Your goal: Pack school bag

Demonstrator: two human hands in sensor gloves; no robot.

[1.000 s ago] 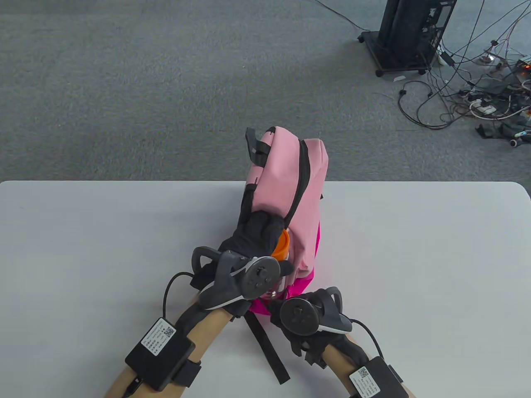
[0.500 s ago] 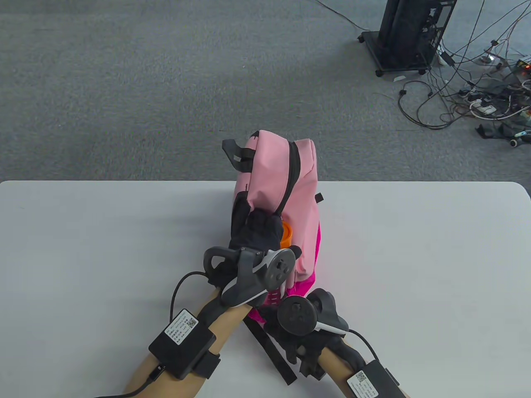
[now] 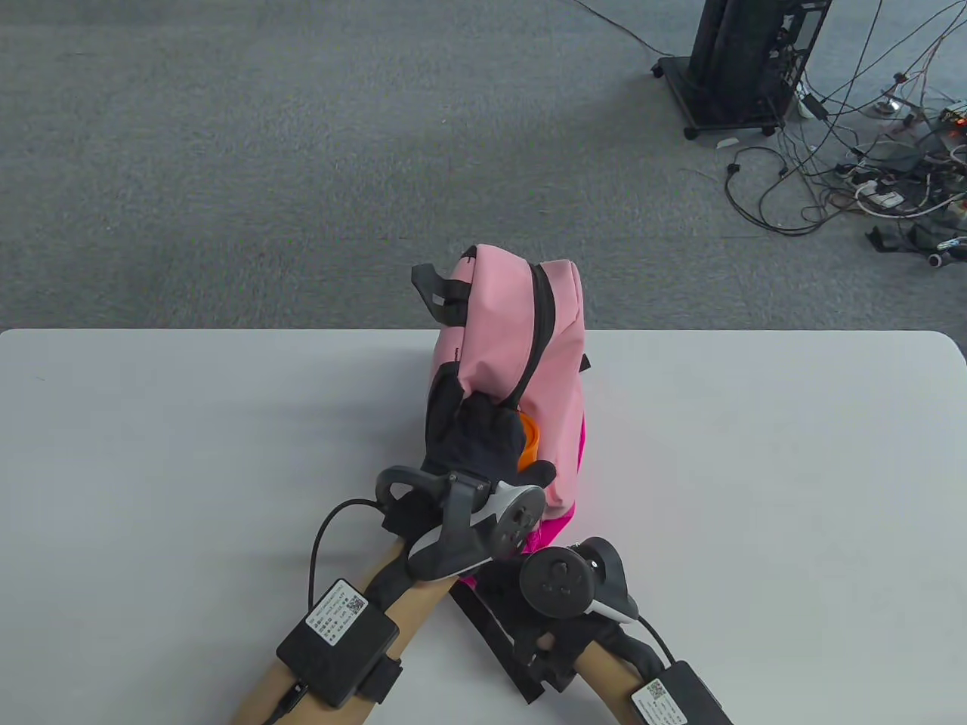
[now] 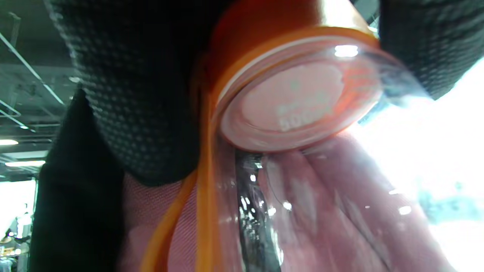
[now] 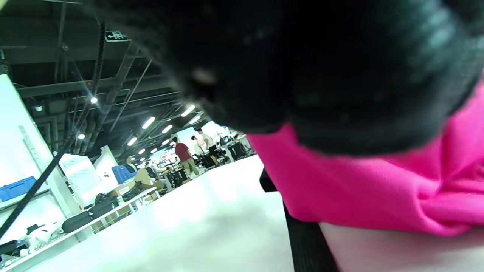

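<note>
A pink backpack (image 3: 514,325) with a magenta base stands tilted on the white table (image 3: 151,453), its black zip running down the side. My left hand (image 3: 472,438) grips the orange cap of a clear bottle (image 3: 531,439) pressed against the bag's near side. In the left wrist view my gloved fingers (image 4: 143,94) curl round that orange-capped bottle (image 4: 302,102), with pink fabric behind it. My right hand (image 3: 521,585) holds the bag's magenta bottom. The right wrist view shows its fingers (image 5: 340,75) on bunched magenta fabric (image 5: 359,189). The bottle's lower body is mostly hidden by my left hand and its tracker.
A black shoulder strap (image 3: 491,642) trails from the bag toward the table's near edge, between my forearms. Beyond the far edge lies grey carpet, with a black wheeled stand (image 3: 748,68) and tangled cables (image 3: 884,166) at the upper right.
The bag's top has swung left and sunk a little toward me. My left hand has turned and shifted right on the bottle. My right hand slid nearer the table's front edge.
</note>
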